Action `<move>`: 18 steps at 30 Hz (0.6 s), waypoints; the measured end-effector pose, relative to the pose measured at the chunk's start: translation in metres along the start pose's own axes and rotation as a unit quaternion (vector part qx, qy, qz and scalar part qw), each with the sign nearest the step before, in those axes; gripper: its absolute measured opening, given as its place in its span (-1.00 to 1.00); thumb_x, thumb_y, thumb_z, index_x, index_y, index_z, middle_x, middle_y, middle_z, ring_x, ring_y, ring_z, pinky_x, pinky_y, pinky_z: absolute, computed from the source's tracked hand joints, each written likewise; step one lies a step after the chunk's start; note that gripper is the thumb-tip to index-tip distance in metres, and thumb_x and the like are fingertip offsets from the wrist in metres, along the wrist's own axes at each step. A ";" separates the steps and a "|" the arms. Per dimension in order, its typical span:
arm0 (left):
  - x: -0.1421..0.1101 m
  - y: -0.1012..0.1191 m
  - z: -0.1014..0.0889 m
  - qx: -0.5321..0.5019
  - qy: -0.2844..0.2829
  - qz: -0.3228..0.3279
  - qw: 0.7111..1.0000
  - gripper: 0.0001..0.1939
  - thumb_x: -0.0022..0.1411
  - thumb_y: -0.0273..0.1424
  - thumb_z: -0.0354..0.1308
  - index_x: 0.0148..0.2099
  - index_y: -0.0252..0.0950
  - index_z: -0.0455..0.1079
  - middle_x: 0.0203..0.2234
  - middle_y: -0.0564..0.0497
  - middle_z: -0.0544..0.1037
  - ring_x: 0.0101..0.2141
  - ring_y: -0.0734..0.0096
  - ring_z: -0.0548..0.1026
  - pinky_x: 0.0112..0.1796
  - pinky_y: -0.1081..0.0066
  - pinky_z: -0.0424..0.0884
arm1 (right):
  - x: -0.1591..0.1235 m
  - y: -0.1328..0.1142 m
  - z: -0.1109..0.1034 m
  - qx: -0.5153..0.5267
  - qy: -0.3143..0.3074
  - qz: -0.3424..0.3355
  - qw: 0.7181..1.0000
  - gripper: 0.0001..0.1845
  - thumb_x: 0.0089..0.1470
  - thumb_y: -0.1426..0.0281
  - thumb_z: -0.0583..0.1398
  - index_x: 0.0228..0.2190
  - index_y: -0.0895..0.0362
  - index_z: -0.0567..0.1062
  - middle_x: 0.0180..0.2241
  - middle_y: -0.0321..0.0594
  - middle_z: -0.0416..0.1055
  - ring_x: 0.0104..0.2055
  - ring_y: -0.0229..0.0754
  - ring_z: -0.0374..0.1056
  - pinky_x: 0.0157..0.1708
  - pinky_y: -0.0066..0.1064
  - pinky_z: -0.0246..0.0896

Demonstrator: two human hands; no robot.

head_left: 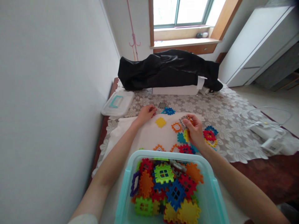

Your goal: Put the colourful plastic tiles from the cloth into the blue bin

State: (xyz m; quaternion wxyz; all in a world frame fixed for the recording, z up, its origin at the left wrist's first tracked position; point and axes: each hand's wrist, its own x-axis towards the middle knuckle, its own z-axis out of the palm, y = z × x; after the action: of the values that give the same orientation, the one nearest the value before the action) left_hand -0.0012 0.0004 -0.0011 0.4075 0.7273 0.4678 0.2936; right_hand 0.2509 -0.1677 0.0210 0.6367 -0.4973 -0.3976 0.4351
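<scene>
Nearest you stands the teal tub (163,153), heaped with notched plastic pieces (164,173). Beyond it, your right hand (196,130) pinches a grey piece (182,121) above the white cloth (149,135); you seem to be handling single pieces, and moving this one calls for a light grip clear of its notches. Your left hand (147,112) is curled near a yellow piece (161,122); whether it grips anything, you can't tell. Farther lie the floral tablecloth (227,119), a black cover (170,70) and a window (189,12).
</scene>
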 end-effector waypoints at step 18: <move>-0.004 0.005 -0.001 0.039 0.006 0.015 0.999 -0.70 0.50 -0.16 0.14 -0.15 -0.29 0.51 -0.40 -0.01 0.62 -0.45 0.38 0.44 -0.38 0.41 0.27 | -0.100 -0.123 0.008 0.013 -0.344 -0.333 0.878 -0.69 0.49 0.14 0.30 0.16 -0.06 0.52 -0.55 -0.40 0.49 -0.62 -0.27 0.35 -0.44 -0.25 0.22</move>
State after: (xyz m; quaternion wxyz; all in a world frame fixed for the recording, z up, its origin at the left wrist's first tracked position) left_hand -0.0016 -0.0036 0.0035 0.3716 0.7481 0.4699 0.2853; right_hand 0.2325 -0.2763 0.1357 0.5731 -0.1464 -0.7281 0.3464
